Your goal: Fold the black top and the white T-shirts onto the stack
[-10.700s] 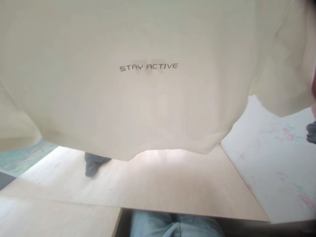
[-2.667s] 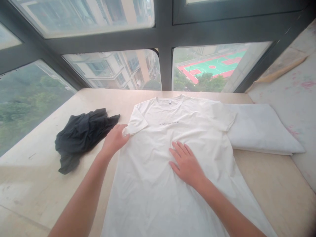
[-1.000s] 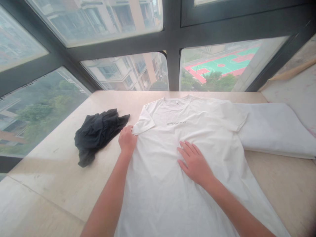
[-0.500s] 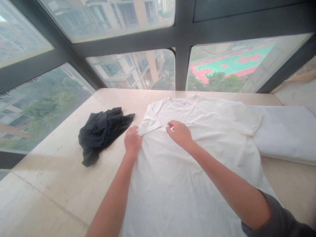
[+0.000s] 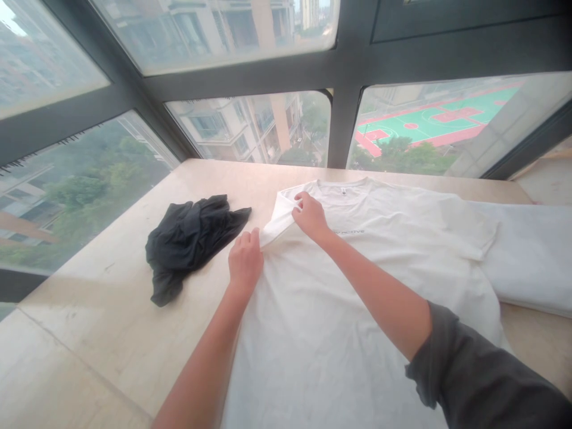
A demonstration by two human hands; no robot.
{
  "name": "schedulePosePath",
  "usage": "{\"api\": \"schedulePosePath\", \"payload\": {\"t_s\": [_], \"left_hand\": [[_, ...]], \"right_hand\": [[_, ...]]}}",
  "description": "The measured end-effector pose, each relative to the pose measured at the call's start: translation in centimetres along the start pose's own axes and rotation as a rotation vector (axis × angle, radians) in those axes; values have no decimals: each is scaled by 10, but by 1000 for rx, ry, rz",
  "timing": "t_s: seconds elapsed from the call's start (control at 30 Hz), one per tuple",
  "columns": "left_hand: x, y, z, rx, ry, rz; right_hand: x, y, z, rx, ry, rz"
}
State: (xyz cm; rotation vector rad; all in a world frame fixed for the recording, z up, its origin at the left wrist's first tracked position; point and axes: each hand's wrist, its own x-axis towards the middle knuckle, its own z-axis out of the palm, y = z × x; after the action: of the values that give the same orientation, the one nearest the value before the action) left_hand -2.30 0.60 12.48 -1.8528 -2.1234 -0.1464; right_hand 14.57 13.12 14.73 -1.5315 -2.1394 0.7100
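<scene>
A white T-shirt (image 5: 357, 298) lies spread flat, its neckline toward the window and dark lettering across the chest. The sleeve on its left side is folded inward over the body. My left hand (image 5: 246, 257) is closed on the shirt's left edge, at the outer corner of that sleeve. Farther in, my right hand (image 5: 309, 215) pinches the sleeve's fabric near the shoulder and lifts it slightly. The fingertips of both hands are partly hidden by cloth and knuckles.
To the left lies a crumpled black garment (image 5: 192, 241) on the pale stone ledge (image 5: 102, 333). Folded white fabric (image 5: 536, 256) sits at the right, partly under the shirt's other sleeve. Dark window frames (image 5: 245, 77) border the ledge at the back and left.
My right hand has moved up and left from above the chest and taken hold of the sleeve, which is now pulled up. The left hand keeps its grip. The view has shifted slightly.
</scene>
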Motion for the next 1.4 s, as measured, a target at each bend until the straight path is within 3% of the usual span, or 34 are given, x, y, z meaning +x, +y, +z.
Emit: {"api": "schedulePosePath", "payload": {"t_s": [0.13,0.23,0.37,0.47,0.6,0.77,1.03,1.17,1.3,1.4], "left_hand": [[-3,-4,-6,69,-29,140],[-6,-5,-7,47,-11,185],[-9,-2,-3,-10,79,298],[-13,0,2,-24,44,365],[-17,-4,9,-26,-2,323],[-17,-11,13,-89,-52,110],[-12,-13,15,-406,28,39],[-12,-21,15,-430,18,-48],[-18,-16,7,-363,63,78],[-23,-3,6,-353,27,162]], "right_hand": [[0,19,-5,-98,-134,42],[12,24,-1,-128,-126,78],[48,12,15,-129,-83,37],[79,-2,31,-120,-90,-19],[111,-12,47,-114,-115,-60],[130,-5,48,-100,-105,-115],[114,1,43,-115,-75,-73],[95,6,32,-123,-84,-72],[57,20,18,-166,-83,-92],[26,28,13,-216,-118,-101]]}}
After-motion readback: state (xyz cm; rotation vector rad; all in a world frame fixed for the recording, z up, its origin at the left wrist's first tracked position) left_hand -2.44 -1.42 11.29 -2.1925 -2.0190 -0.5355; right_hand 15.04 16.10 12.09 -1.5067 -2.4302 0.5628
